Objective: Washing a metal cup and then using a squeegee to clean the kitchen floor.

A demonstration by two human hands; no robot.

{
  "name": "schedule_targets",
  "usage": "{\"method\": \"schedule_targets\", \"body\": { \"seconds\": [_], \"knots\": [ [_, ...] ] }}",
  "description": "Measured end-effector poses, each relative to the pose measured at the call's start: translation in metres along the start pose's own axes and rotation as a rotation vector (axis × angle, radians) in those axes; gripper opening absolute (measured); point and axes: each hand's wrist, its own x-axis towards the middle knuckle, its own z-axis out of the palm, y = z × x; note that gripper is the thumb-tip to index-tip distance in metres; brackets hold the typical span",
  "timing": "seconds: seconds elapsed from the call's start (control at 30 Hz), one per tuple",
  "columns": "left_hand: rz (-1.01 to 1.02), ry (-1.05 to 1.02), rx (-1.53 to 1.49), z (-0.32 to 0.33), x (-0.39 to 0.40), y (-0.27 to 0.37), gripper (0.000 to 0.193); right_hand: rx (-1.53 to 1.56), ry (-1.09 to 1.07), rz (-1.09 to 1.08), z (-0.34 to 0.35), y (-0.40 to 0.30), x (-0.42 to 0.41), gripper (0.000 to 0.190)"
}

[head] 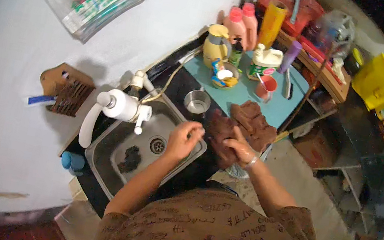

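Observation:
My left hand [184,139] hovers over the right rim of a stainless steel sink [111,148], its fingers curled. Whether anything sits between those fingertips cannot be made out. My right hand [242,149], with a bracelet at the wrist, is against a brown cloth [221,136], its index finger and thumb apart. That part of the cloth looks blurred, and I cannot tell whether the hand grips it. More brown cloth [254,124] lies bunched beyond it on the blue-green counter surface [295,95]. A metal cup [197,102] stands just beyond my left hand.
A white faucet [118,105] juts over the sink. Farther back stand a yellow jug [216,46], a bowl of small items [225,78], a white jug-shaped bottle [264,63], a pink mug [266,88] and a brush [288,83]. A blue cup [72,162] is at the near-left corner.

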Motion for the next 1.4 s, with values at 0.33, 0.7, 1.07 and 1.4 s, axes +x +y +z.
{"method": "schedule_targets", "body": {
  "seconds": [0.33,0.7,1.07,1.4],
  "knots": [
    [0.284,-0.086,1.000,0.015,0.048,-0.068,0.021,-0.917,0.513,0.537,-0.092,0.026,-0.224,0.046],
    [-0.261,-0.316,-0.698,0.020,-0.057,0.051,0.034,0.086,0.940,-0.156,0.003,0.041,-0.320,0.036],
    [0.165,-0.629,-0.497,0.101,-0.151,0.121,0.027,-1.363,0.859,-0.603,0.110,-0.050,-0.289,0.030],
    [0.464,-0.715,-0.173,0.173,-0.204,0.178,0.021,-0.831,0.975,-0.258,0.012,-0.018,-0.393,0.031]
  ]
}}
